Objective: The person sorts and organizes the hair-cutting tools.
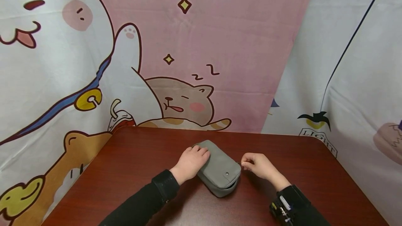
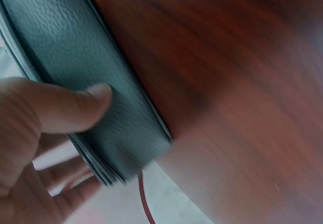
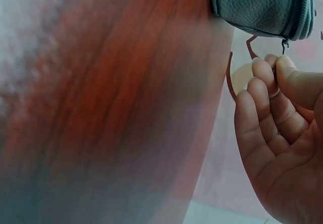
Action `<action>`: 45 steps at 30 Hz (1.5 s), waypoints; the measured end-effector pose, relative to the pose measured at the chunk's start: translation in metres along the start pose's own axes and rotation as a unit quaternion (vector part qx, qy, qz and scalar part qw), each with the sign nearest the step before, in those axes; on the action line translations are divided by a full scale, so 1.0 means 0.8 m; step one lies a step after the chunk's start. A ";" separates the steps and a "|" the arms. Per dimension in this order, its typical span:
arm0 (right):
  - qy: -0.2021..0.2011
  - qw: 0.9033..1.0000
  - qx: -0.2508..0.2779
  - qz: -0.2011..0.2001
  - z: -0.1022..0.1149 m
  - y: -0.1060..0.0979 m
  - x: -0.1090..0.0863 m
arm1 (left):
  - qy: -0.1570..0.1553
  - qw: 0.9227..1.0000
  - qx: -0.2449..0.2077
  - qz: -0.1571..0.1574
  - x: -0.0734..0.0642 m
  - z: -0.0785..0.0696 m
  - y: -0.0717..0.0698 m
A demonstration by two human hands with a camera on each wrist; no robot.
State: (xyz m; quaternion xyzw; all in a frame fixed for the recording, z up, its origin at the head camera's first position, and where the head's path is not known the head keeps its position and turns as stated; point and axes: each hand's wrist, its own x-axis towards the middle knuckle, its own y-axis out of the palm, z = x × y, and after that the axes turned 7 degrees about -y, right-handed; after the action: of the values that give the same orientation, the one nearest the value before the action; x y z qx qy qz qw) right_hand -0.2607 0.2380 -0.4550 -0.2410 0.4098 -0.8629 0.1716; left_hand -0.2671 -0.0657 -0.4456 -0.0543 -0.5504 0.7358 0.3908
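Note:
A grey-green zippered pouch [image 1: 218, 161] with a small snap lies on the table, its zipper gaping slightly at the near corner. My left hand [image 1: 192, 161] grips its left side: the thumb presses the side wall in the left wrist view, while the fingers rest over the top. At the pouch's right end, my right hand [image 1: 259, 166] pinches the zipper pull [image 3: 284, 47] between thumb and index finger. In the right wrist view the pouch's end [image 3: 260, 7] shows above that hand, with the zipper running along its edge. The inside of the pouch is hidden.
The reddish-brown wooden table [image 1: 125, 170] extends around the pouch. Behind it hangs a cloth backdrop [image 1: 235, 44] printed with cartoon animals. A small device [image 1: 281, 210] is strapped to my right wrist, over the dark sleeve.

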 end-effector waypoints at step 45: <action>0.045 0.996 -0.061 -0.041 -0.010 0.003 0.036 | -0.028 0.968 -0.145 0.202 0.041 0.019 -0.038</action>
State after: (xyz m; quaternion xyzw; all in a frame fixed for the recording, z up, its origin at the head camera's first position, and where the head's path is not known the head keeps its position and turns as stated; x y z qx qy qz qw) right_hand -0.2889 0.2270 -0.4535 -0.2287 0.4588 -0.8525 0.1021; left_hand -0.2817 -0.0535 -0.4023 -0.1994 -0.6400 0.7128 0.2065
